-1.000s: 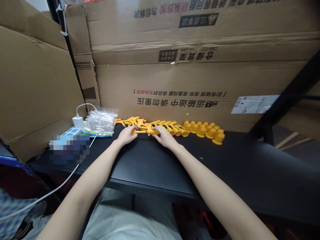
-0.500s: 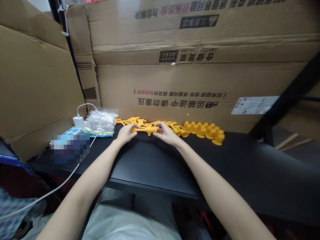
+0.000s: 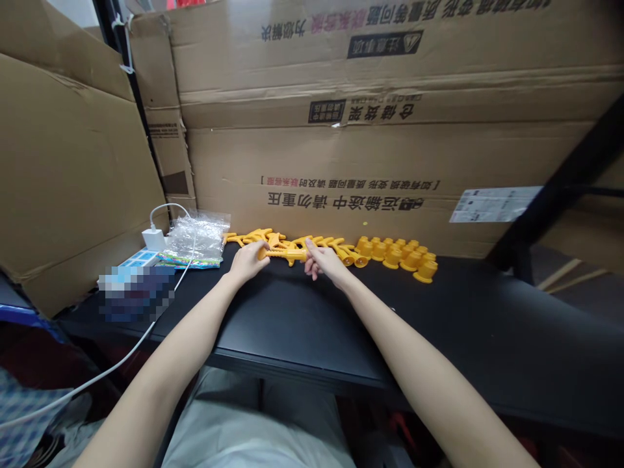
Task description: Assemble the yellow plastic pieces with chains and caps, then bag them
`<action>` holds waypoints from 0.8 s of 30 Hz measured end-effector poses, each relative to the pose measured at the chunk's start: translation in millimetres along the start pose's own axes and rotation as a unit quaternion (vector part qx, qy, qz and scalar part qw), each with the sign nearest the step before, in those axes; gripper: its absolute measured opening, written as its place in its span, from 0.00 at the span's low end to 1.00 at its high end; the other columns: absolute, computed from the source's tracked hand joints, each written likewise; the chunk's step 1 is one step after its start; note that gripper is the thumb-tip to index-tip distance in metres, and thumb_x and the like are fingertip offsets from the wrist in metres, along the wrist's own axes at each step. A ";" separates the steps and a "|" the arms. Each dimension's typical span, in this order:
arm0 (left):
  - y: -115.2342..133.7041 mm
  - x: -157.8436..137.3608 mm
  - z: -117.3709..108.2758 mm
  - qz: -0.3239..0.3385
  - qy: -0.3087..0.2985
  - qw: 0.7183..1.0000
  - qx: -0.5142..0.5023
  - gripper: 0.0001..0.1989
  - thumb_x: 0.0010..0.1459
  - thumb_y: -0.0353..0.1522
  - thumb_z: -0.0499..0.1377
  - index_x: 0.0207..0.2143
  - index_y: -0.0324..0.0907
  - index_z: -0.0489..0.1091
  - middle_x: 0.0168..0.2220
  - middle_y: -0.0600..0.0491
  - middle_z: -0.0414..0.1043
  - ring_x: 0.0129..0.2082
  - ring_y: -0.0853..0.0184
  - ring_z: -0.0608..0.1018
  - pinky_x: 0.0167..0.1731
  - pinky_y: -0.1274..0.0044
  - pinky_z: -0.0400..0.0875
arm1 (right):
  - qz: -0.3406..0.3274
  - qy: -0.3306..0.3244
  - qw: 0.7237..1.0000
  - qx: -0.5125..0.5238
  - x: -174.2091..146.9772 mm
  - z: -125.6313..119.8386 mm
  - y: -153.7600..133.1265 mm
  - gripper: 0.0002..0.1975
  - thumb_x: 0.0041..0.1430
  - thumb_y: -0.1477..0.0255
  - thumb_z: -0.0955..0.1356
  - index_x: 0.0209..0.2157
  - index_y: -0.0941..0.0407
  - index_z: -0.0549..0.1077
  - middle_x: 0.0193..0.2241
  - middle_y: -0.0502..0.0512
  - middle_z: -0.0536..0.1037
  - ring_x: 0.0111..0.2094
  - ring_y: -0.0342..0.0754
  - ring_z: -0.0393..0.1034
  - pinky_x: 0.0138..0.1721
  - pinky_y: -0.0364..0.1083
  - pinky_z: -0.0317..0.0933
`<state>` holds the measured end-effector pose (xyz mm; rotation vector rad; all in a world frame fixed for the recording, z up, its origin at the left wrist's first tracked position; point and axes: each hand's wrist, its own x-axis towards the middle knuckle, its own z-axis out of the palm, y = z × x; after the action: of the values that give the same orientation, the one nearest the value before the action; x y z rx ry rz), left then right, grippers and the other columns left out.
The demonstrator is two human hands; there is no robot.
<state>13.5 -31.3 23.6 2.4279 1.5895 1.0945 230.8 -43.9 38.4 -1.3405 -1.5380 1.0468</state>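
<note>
While pinching yellow part (image 3: 292, 255) by one end with left hand (image 3: 247, 261), likely adjusting the other beside curled fingers of right hand (image 3: 324, 261) (can't tell if gripping), probably needing steady hold next.

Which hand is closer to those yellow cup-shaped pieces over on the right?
The right hand: it is left of the yellow cup-shaped pieces, apart from them. The left hand is farther left, holding a yellow ribbed part.

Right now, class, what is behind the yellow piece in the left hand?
Behind the yellow piece lie branched yellow parts, and beyond them stands printed cardboard. Whatever the piece, left hand and right hand cover cannot be seen.
</note>
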 end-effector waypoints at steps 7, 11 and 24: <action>-0.5 -0.3 -2.7 -0.010 0.002 1.000 -0.005 0.11 0.50 0.30 0.58 0.39 0.46 0.70 0.38 0.53 0.76 0.37 0.63 0.76 0.37 0.75 0.67 | -0.101 -0.074 0.992 0.025 1.5 -10.6 4.0 0.22 0.46 0.55 0.73 0.35 0.56 0.67 0.27 0.54 0.79 0.22 0.44 0.73 0.26 0.43 0.66; 2.7 -1.6 -3.4 0.005 0.004 1.000 -0.016 0.12 0.50 0.29 0.58 0.39 0.45 0.70 0.39 0.52 0.76 0.37 0.64 0.76 0.38 0.75 0.67 | -0.092 -0.061 0.994 0.026 2.1 -6.8 5.8 0.25 0.47 0.47 0.68 0.24 0.57 0.65 0.16 0.52 0.75 0.13 0.41 0.65 0.18 0.41 0.62; 0.2 0.5 -2.4 -0.012 0.001 1.000 0.016 0.12 0.53 0.36 0.58 0.41 0.45 0.67 0.40 0.52 0.74 0.39 0.64 0.76 0.36 0.76 0.66 | -0.174 -0.029 0.984 -0.029 14.9 -1.3 22.6 0.22 0.56 0.60 0.67 0.50 0.55 0.62 0.44 0.58 0.72 0.18 0.36 0.66 0.16 0.39 0.62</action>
<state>12.4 -31.8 25.8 2.4221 1.6455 1.0750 237.6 -27.1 18.3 -1.0356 -1.7803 0.8301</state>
